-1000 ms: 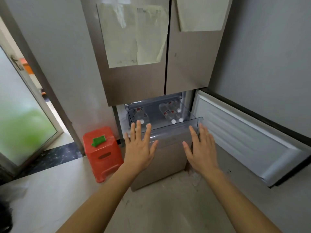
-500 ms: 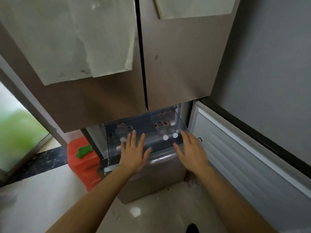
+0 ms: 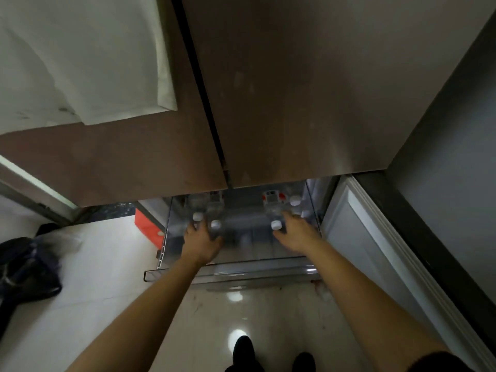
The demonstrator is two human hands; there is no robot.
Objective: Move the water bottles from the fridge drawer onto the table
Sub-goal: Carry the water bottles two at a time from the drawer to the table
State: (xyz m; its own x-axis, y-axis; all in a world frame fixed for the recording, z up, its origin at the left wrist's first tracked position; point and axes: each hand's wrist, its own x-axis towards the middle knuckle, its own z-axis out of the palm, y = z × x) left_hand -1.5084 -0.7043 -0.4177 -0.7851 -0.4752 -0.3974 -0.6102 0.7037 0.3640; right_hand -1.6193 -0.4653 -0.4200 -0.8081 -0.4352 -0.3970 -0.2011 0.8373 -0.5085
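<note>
Both hands reach into the open fridge drawer (image 3: 233,272)
The left hand (image 3: 201,244) lies among two white-capped water bottles (image 3: 205,210) at left; the right hand (image 3: 296,234) sits beside two more bottles (image 3: 276,208) at right; grips are blurred, under the closed upper doors (image 3: 281,103)

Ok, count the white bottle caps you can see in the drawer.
4. Two on the left: one cap above the left hand, another beside it. Two on the right: one by the right hand, one further back. Others may be hidden under the fridge doors.
</note>
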